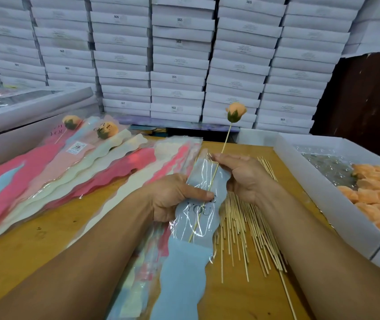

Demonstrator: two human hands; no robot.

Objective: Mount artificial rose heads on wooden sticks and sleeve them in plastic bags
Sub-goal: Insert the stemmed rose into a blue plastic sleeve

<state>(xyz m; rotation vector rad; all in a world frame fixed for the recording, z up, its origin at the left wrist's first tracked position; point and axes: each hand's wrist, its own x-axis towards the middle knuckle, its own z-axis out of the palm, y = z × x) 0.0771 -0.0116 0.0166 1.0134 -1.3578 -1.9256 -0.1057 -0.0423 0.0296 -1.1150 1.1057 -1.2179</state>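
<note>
Left hand [173, 197] grips blue bag [198, 204] printed "YOU".

- Blue sleeve [204, 205]: printed lettering partly covered by the left hand's [173, 197] thumb; only "YOU" reads whole.
- Stick [209, 188] inside the blue sleeve: its stretch under the right hand's [242, 175] fingertips is hidden.
- Loose sticks [242, 227] right of the blue sleeve: far ends hidden under the right hand.
- White tray [318, 181] right of the blue sleeve: cut off by the right edge; count of rose heads [378, 197] undeterminable.
- Stacked boxes [177, 65] behind the blue sleeve: label print too small to read beyond "SGS".
- Sleeve stack [45, 181] left of the blue sleeve: cut off at the left edge.
</note>
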